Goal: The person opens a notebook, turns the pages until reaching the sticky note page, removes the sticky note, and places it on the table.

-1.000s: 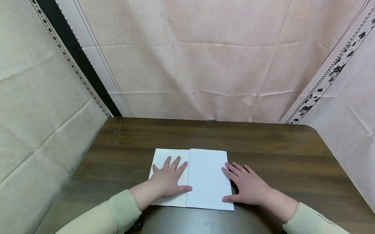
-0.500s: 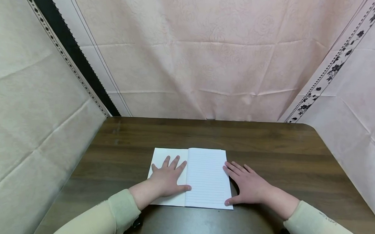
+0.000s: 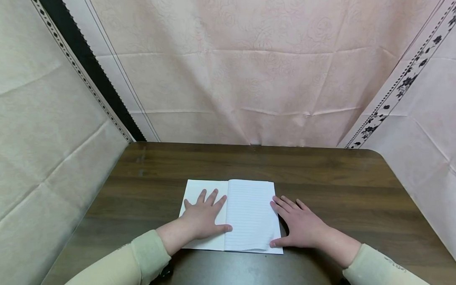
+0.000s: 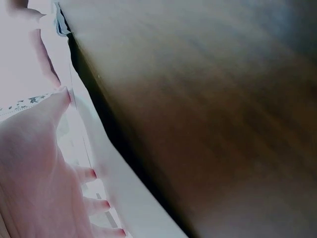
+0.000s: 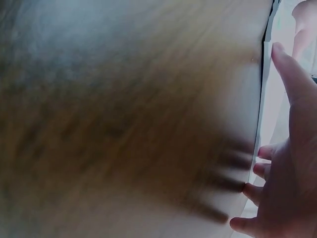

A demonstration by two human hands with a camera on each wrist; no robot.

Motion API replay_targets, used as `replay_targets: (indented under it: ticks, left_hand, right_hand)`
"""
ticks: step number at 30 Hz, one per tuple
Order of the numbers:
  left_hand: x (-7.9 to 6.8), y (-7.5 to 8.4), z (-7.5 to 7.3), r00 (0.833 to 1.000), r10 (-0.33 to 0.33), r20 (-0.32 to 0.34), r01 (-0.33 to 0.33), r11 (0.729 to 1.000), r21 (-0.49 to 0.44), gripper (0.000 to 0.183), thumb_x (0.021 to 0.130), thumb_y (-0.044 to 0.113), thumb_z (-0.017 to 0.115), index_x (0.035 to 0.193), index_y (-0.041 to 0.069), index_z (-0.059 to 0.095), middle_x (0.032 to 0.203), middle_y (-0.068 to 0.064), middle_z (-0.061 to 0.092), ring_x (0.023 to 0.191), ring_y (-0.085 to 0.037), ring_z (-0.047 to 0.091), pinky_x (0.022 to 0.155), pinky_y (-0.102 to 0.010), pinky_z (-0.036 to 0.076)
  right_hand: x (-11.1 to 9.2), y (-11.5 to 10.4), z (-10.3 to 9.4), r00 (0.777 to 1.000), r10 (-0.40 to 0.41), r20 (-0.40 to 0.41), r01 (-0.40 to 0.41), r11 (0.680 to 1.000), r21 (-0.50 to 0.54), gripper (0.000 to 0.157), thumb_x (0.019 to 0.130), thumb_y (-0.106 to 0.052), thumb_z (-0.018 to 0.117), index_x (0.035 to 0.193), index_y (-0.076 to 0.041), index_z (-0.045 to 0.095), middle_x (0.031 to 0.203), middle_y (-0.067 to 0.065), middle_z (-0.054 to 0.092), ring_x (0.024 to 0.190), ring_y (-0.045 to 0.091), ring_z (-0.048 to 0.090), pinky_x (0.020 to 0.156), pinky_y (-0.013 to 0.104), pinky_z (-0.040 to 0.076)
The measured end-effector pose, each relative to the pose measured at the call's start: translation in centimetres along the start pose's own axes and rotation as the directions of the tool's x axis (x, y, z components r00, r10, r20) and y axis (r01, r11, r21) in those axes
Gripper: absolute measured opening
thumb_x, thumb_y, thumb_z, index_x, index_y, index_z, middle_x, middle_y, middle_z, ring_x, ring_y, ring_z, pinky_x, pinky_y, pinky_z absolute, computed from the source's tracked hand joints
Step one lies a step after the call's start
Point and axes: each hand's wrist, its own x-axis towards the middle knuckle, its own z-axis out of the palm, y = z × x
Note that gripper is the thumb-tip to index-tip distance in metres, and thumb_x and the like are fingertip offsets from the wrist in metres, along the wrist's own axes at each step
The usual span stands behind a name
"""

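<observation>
A notebook [image 3: 249, 214] lies spread flat on the table, its left side blank and its right page ruled with lines. My left hand [image 3: 202, 220] rests on the blank side with fingers spread, the thumb reaching across the centre fold. At the notebook's right edge, my right hand [image 3: 303, 227] has its fingertips on the upper margin and its thumb at the lower right corner. Beside that thumb the ruled page is buckled, its bottom edge slightly raised from the sheets below. In the right wrist view, the right thumb [image 5: 288, 67] touches the paper's edge and the fingers are extended.
The brown wood-grain table [image 3: 325, 175] surrounds the notebook on all sides. Pale patterned cloth [image 3: 230, 75] hangs behind the table's far edge, with further cloth along the left and right sides.
The right thumb has shifted inward at the lower right corner, and the ruled page, flat before, now bulges there with its bottom edge lifted. The left hand stays in place on the notebook.
</observation>
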Motion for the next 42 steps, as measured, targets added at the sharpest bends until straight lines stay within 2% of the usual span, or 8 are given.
replay_targets:
  ticks: [10, 30, 37, 42]
  left_hand:
    - [0.0, 0.1, 0.0, 1.000, -0.001, -0.007, 0.001, 1.000, -0.004, 0.096, 0.080, 0.081, 0.051, 0.157, 0.027, 0.030, 0.164, -0.008, 0.022, 0.147, -0.044, 0.018, 0.095, -0.082, 0.024]
    - [-0.2, 0.2, -0.1, 1.000, -0.008, -0.009, 0.008, 1.000, -0.004, 0.095, 0.081, 0.080, 0.052, 0.157, 0.025, 0.032, 0.163, -0.009, 0.022, 0.147, -0.044, 0.018, 0.095, -0.081, 0.026]
    - [-0.5, 0.2, -0.1, 0.999, 0.008, -0.044, -0.007, 1.000, 0.013, 0.093, 0.083, 0.080, 0.049, 0.155, 0.024, 0.035, 0.162, -0.010, 0.026, 0.146, -0.043, 0.022, 0.097, -0.079, 0.027]
    - [-0.8, 0.2, -0.2, 0.996, 0.040, -0.079, -0.035, 0.997, 0.068, 0.090, 0.084, 0.080, 0.046, 0.154, 0.023, 0.038, 0.160, -0.010, 0.030, 0.145, -0.042, 0.026, 0.101, -0.075, 0.026]
  right_hand:
    - [0.0, -0.1, 0.1, 1.000, -0.013, -0.013, 0.013, 1.000, 0.007, 0.107, 0.073, -0.088, 0.051, 0.156, -0.022, 0.033, 0.163, 0.003, 0.024, 0.149, 0.031, 0.021, 0.113, 0.062, 0.020]
    - [0.5, -1.0, 0.7, 0.998, 0.061, -0.034, -0.063, 0.997, -0.049, 0.122, 0.069, -0.096, 0.039, 0.154, -0.009, 0.035, 0.161, 0.006, 0.029, 0.148, 0.032, 0.024, 0.115, 0.059, 0.020]
    - [0.5, -1.0, 0.6, 0.998, 0.060, -0.035, -0.062, 0.996, -0.059, 0.122, 0.069, -0.096, 0.037, 0.154, -0.009, 0.036, 0.160, 0.007, 0.030, 0.147, 0.033, 0.026, 0.114, 0.060, 0.020]
    - [0.6, -1.0, 0.5, 0.998, 0.062, -0.032, -0.064, 0.996, -0.061, 0.123, 0.068, -0.097, 0.036, 0.153, -0.009, 0.036, 0.160, 0.007, 0.031, 0.147, 0.033, 0.027, 0.114, 0.060, 0.020]
